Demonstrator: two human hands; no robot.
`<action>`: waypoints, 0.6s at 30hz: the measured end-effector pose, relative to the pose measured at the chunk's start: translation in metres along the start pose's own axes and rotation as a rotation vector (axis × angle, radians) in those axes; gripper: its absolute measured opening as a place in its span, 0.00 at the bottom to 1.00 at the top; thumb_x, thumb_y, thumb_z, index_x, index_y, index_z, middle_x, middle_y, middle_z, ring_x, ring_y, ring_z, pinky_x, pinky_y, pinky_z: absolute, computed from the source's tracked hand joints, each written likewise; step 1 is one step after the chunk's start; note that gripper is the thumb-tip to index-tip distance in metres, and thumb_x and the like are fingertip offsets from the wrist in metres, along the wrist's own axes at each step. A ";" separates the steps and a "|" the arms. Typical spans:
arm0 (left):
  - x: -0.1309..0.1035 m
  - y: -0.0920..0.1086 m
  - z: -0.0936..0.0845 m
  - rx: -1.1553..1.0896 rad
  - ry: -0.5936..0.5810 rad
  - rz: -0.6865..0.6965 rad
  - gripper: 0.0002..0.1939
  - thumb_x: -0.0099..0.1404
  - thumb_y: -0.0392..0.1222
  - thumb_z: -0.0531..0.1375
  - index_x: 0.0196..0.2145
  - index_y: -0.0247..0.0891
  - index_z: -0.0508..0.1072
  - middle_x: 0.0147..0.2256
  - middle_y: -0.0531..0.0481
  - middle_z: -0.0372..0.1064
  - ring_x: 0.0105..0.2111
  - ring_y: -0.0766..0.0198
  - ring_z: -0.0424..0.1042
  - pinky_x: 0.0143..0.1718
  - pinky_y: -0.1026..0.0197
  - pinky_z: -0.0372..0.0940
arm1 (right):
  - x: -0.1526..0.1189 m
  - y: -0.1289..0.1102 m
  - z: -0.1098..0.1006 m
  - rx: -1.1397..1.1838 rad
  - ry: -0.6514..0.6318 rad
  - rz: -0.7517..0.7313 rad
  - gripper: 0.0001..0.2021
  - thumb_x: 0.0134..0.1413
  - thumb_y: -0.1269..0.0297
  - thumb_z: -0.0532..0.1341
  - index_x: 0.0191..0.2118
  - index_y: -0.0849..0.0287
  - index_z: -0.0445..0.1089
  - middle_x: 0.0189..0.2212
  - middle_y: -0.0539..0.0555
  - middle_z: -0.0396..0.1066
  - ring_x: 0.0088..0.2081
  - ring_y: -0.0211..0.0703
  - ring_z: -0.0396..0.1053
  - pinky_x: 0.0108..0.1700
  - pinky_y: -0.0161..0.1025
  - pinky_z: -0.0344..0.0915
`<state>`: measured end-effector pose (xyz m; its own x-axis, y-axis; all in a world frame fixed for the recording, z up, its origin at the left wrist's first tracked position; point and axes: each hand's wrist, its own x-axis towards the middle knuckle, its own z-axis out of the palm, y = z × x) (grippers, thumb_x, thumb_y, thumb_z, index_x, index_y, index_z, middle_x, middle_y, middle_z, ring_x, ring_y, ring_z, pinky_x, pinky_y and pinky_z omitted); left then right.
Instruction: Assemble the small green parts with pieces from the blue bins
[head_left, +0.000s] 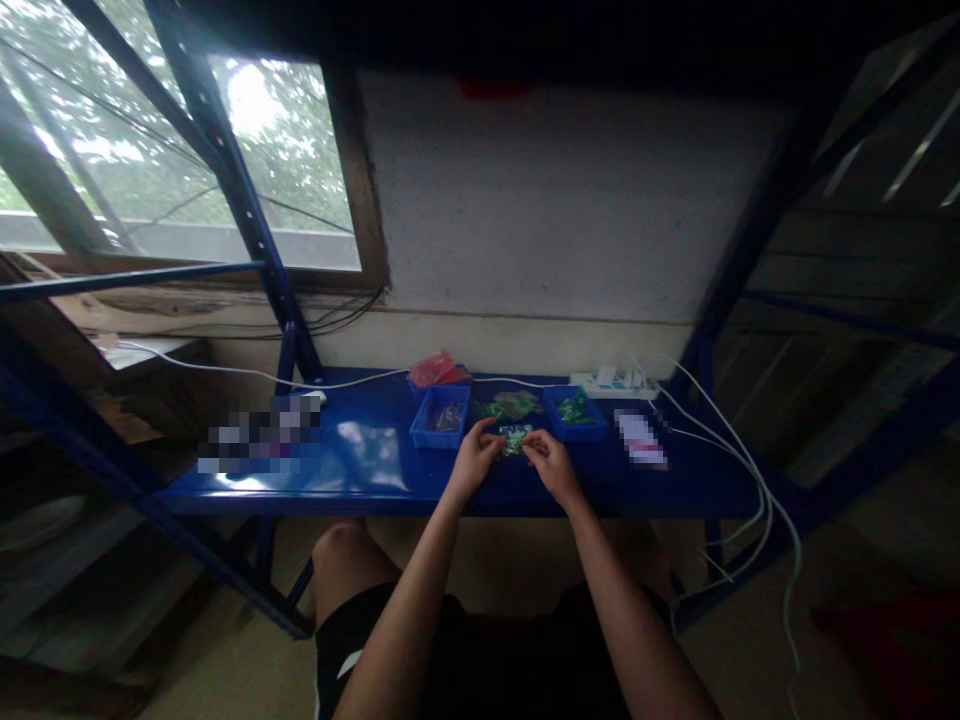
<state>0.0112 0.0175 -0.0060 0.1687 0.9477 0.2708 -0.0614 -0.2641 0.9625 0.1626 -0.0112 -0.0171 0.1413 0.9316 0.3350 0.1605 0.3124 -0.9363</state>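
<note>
Two hands, left (480, 452) and right (547, 455), pinched opposite sides of a small clear packet (514, 440). This packet was between the blue bins (441, 440) (576, 433), above the blue surface (367, 455).

The contents of the small clear plastic packet with pale green bits (514, 438) between the hands are too small to make out. Pixel blocks mask the flat objects (262, 434) at the blue metal table's (375, 480) left end and the pale pink-and-white rectangular item (640, 438) on the right. The frame's lower edge cuts off both bare forearms (409, 610).
</note>
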 end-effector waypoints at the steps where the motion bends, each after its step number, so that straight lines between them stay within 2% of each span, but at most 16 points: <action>1: 0.000 0.000 0.000 -0.001 -0.008 -0.006 0.19 0.51 0.44 0.62 0.40 0.33 0.69 0.22 0.55 0.68 0.21 0.68 0.65 0.24 0.66 0.60 | 0.000 0.000 0.000 -0.003 0.004 -0.003 0.06 0.43 0.61 0.60 0.28 0.56 0.66 0.26 0.50 0.69 0.29 0.42 0.69 0.27 0.35 0.65; 4: 0.000 -0.002 0.000 0.014 -0.033 -0.014 0.13 0.51 0.45 0.62 0.33 0.33 0.70 0.21 0.54 0.67 0.22 0.67 0.66 0.25 0.66 0.60 | 0.001 0.002 0.000 -0.017 0.014 -0.016 0.05 0.43 0.62 0.59 0.27 0.56 0.66 0.25 0.50 0.68 0.27 0.42 0.68 0.26 0.35 0.64; 7: 0.000 -0.002 0.000 0.004 -0.044 -0.002 0.11 0.52 0.44 0.61 0.30 0.34 0.69 0.20 0.54 0.66 0.22 0.67 0.66 0.25 0.66 0.60 | 0.001 0.003 0.000 -0.038 0.016 -0.021 0.04 0.44 0.62 0.58 0.27 0.56 0.66 0.21 0.48 0.66 0.25 0.40 0.66 0.26 0.35 0.63; 10: 0.000 -0.002 0.000 -0.011 -0.050 0.003 0.10 0.52 0.43 0.61 0.30 0.35 0.68 0.20 0.55 0.65 0.22 0.67 0.66 0.25 0.66 0.60 | -0.001 0.002 0.000 -0.050 0.015 -0.034 0.05 0.45 0.62 0.58 0.27 0.56 0.67 0.22 0.48 0.68 0.25 0.41 0.67 0.26 0.35 0.63; 14: 0.000 -0.001 0.001 0.012 -0.039 0.013 0.11 0.53 0.44 0.60 0.32 0.34 0.69 0.20 0.55 0.65 0.21 0.68 0.65 0.24 0.66 0.59 | -0.002 -0.001 -0.001 -0.049 0.030 -0.055 0.07 0.46 0.61 0.59 0.29 0.58 0.69 0.28 0.52 0.72 0.31 0.43 0.70 0.29 0.35 0.66; 18: 0.000 -0.001 0.001 0.020 -0.021 0.016 0.14 0.55 0.46 0.59 0.37 0.34 0.69 0.23 0.53 0.69 0.22 0.67 0.67 0.25 0.66 0.60 | 0.000 0.002 -0.006 0.029 0.160 -0.014 0.13 0.48 0.58 0.59 0.37 0.58 0.72 0.34 0.55 0.74 0.36 0.46 0.71 0.32 0.37 0.68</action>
<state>0.0126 0.0175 -0.0068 0.1886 0.9395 0.2859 -0.0449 -0.2826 0.9582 0.1684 -0.0119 -0.0182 0.2933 0.8863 0.3585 0.1358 0.3325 -0.9333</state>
